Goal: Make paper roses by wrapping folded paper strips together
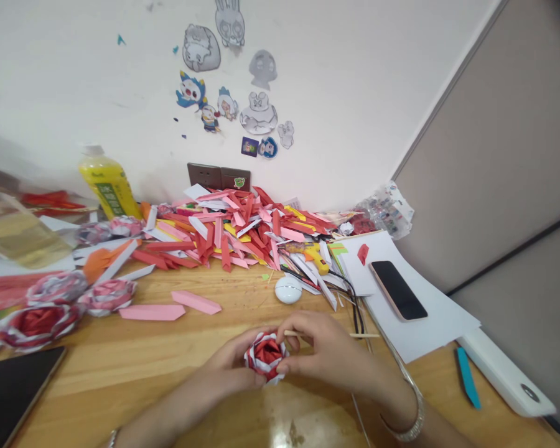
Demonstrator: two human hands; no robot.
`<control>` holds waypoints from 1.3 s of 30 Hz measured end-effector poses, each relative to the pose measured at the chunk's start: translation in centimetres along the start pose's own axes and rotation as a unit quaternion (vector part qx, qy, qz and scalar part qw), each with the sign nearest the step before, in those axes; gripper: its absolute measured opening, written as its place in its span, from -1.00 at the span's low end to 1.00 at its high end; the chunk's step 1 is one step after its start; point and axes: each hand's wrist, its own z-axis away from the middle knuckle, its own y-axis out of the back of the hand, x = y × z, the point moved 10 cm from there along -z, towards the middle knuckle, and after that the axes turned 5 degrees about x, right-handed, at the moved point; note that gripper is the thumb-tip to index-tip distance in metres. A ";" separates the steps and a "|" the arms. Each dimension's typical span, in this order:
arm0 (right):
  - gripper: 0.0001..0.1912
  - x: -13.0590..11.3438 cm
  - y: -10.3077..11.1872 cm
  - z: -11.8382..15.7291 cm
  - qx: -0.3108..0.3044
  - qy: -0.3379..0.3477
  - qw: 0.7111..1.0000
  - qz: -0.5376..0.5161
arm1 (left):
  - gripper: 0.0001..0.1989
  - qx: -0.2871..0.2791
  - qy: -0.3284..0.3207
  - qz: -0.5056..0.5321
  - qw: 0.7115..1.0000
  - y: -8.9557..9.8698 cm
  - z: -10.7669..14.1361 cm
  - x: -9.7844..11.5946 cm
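A red and white folded-paper flower point(267, 356) is held above the wooden table, near the front centre. My left hand point(236, 364) wraps round its left side, with the thumb along the lower edge. On the right side, my right hand point(315, 348) pinches the flower's rim between thumb and fingers. A thin wooden stick point(364, 336) runs through the right hand, its tip showing by the index finger. Two pink folded strips point(153, 312) lie flat to the left, beyond the hands.
Red, pink and white paper strips point(226, 233) are heaped along the wall. A yellow glue gun point(315, 256), white earbud case point(288, 290), phone point(398, 290), yellow bottle point(109, 186), more paper flowers point(40, 323) and a dark tablet point(18, 392) surround the work area.
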 end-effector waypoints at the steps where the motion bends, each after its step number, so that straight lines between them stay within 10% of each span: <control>1: -0.78 0.2 0.0 0.0 0.000 -0.008 1.000 -0.005 | -0.44 -0.002 -0.001 0.001 1.000 -0.1 0.0 0.1; 39: -0.76 -0.7 0.4 0.1 -0.007 -0.014 1.000 -0.021 | -0.56 -0.016 -0.031 -0.064 0.997 -1.4 0.4 1.5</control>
